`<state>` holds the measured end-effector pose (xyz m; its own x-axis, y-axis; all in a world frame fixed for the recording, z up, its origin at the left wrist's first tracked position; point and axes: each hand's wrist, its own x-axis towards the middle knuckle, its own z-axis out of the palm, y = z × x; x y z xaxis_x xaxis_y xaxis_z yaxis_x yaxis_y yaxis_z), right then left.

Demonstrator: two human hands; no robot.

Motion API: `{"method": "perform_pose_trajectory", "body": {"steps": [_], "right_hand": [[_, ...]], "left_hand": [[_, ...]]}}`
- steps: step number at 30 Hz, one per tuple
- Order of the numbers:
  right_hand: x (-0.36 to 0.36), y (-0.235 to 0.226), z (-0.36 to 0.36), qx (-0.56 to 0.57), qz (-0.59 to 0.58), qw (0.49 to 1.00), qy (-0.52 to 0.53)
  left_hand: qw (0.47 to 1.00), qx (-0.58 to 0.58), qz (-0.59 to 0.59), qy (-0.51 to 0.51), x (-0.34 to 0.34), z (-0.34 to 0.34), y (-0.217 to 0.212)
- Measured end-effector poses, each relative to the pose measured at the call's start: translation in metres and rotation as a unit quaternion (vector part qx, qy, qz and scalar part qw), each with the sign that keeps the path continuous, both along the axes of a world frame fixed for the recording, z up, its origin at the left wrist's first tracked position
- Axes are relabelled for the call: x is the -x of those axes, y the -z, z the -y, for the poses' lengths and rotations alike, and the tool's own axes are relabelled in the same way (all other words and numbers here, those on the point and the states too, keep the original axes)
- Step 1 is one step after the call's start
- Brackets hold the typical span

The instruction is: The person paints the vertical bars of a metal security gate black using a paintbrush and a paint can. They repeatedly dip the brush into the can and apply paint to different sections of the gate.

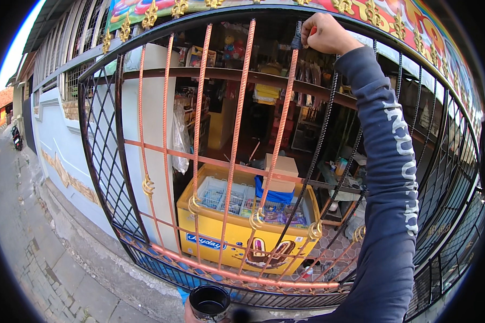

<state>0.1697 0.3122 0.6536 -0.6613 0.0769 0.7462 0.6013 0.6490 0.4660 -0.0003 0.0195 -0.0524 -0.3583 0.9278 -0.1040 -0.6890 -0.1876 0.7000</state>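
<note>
My right hand (328, 33) is raised high at the top of a metal gate, its fingers closed around a paintbrush (313, 31). Only a bit of the brush's red handle shows; the fist covers most of it. Beside the fist, the upper end of a reddish-orange bar (286, 91) is dark. At the bottom edge, my left hand (190, 313) is wrapped round an open can of black paint (210, 302), mostly out of sight behind it. Bars left of my right arm are reddish-orange, while a twisted bar (328, 107) just right of them is glossy black.
Behind the bars stands a yellow chest freezer (199, 253) with a cardboard box (281, 166) on it. Gold spear-shaped finials (151, 14) line the gate's top rail. A paved lane (43, 258) runs along the left, with a parked motorcycle (17, 139) farther off.
</note>
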Motion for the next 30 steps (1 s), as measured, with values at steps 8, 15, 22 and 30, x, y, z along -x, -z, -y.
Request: {"method": "perform_pose_trajectory", "body": {"steps": [8,15,22,30], "right_hand": [[0.006,-0.003,-0.001,0.028,0.026,0.999,-0.004],[0.016,0.006,0.01,0.033,-0.018,0.998,0.044],[0.018,0.009,0.012,0.037,0.011,0.999,0.031],[0.013,0.02,0.021,0.06,0.03,0.997,0.036]], "left_hand": [[0.992,0.01,-0.12,-0.031,-0.003,-0.004,-0.003],[0.947,-0.012,-0.309,-0.082,0.003,0.003,-0.038],[0.945,-0.013,-0.317,-0.082,0.003,0.006,-0.05],[0.96,0.005,-0.27,-0.077,0.003,0.007,-0.056]]}}
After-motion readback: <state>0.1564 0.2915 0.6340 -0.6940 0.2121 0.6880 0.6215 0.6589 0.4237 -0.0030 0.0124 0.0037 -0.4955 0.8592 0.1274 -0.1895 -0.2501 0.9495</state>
